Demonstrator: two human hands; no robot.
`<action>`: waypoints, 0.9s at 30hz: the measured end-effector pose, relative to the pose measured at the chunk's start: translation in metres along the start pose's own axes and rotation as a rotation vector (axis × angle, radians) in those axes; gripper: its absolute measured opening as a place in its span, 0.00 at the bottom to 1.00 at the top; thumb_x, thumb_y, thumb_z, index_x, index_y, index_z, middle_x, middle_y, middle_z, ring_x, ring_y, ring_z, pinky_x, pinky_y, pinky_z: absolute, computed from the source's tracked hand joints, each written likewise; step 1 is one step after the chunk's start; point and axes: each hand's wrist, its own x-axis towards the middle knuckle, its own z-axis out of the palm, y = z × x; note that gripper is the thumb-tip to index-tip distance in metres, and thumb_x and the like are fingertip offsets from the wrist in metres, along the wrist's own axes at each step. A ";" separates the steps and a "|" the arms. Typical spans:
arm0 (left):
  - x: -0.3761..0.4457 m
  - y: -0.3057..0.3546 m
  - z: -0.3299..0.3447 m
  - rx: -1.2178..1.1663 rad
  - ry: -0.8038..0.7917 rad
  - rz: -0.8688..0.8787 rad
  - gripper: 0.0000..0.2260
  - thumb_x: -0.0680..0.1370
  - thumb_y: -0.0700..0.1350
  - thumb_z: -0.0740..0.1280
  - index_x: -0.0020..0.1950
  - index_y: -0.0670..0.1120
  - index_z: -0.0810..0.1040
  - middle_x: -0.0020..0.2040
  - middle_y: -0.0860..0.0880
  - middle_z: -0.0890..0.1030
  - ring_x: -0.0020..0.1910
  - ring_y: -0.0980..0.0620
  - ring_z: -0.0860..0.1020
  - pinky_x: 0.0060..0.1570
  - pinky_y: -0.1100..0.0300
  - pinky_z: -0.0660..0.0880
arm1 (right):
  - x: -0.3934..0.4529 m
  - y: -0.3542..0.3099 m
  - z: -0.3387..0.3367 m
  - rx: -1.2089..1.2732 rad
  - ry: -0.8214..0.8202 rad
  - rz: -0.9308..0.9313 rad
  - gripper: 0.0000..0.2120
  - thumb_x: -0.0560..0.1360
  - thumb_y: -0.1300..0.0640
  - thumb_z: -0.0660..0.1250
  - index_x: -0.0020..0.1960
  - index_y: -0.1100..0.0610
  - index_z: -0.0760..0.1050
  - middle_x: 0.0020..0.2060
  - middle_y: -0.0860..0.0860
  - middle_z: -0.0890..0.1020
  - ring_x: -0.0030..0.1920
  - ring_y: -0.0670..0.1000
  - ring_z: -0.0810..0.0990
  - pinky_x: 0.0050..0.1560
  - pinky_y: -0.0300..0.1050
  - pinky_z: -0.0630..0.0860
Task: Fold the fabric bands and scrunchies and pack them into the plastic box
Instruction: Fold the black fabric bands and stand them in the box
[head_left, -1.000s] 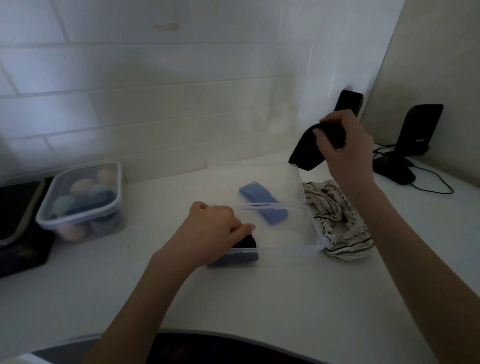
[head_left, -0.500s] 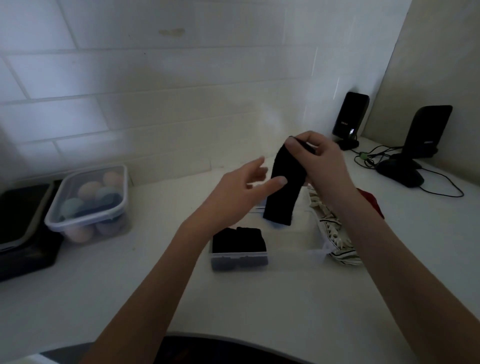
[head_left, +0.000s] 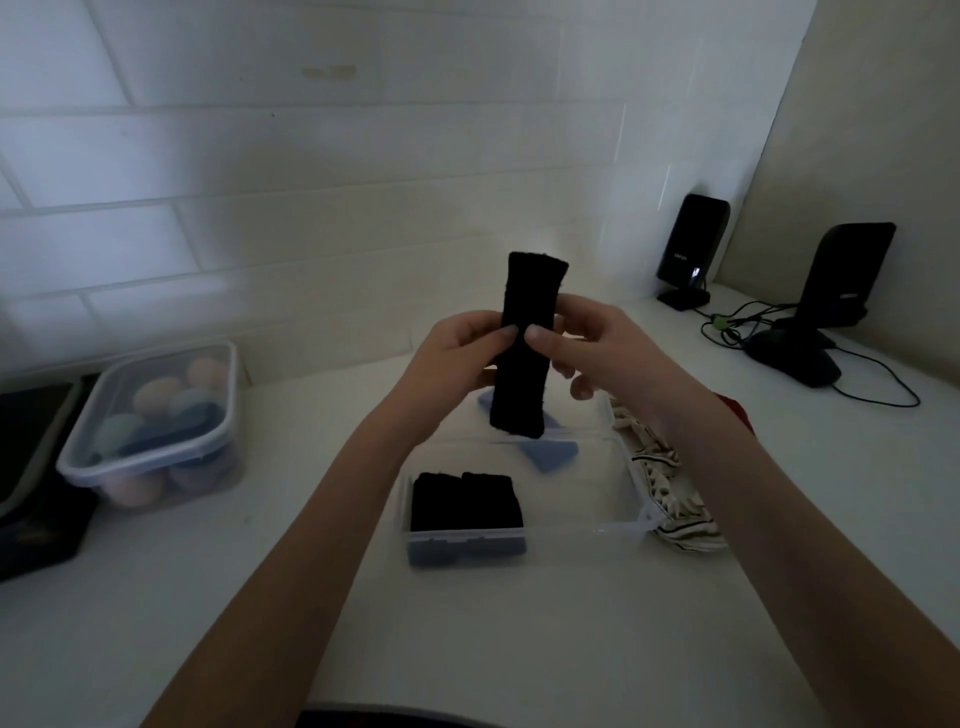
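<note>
White table carries clear plastic box, near left corner already packed with folded black bands, blue band at far side. Striped scrunchie just beside box, right. Black band held upright above box, both hands pinching its middle: left hand thumb in front, right hand likewise. Step in hand, judged: fold in half. Bring top end down onto bottom end, match edges, keep pinch at crease, then tuck beside black stack.
</note>
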 end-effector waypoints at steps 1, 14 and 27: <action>0.002 0.002 -0.001 -0.017 -0.039 -0.013 0.09 0.80 0.39 0.58 0.50 0.44 0.79 0.43 0.48 0.83 0.42 0.55 0.82 0.45 0.61 0.79 | 0.002 0.002 0.001 0.005 0.046 -0.025 0.08 0.73 0.54 0.70 0.51 0.46 0.77 0.39 0.55 0.78 0.30 0.44 0.73 0.25 0.39 0.68; 0.004 -0.005 -0.007 0.022 -0.033 0.048 0.10 0.78 0.37 0.62 0.47 0.49 0.79 0.34 0.56 0.84 0.38 0.58 0.83 0.41 0.63 0.80 | 0.012 0.013 -0.004 0.053 -0.006 -0.169 0.13 0.73 0.63 0.69 0.56 0.52 0.77 0.32 0.41 0.80 0.30 0.45 0.70 0.29 0.38 0.66; -0.004 -0.009 -0.005 -0.035 -0.100 -0.035 0.13 0.79 0.35 0.57 0.46 0.47 0.79 0.31 0.55 0.82 0.32 0.57 0.80 0.32 0.62 0.77 | 0.010 0.021 -0.008 -0.147 -0.093 -0.322 0.22 0.70 0.70 0.68 0.44 0.43 0.84 0.45 0.50 0.75 0.47 0.44 0.74 0.44 0.35 0.71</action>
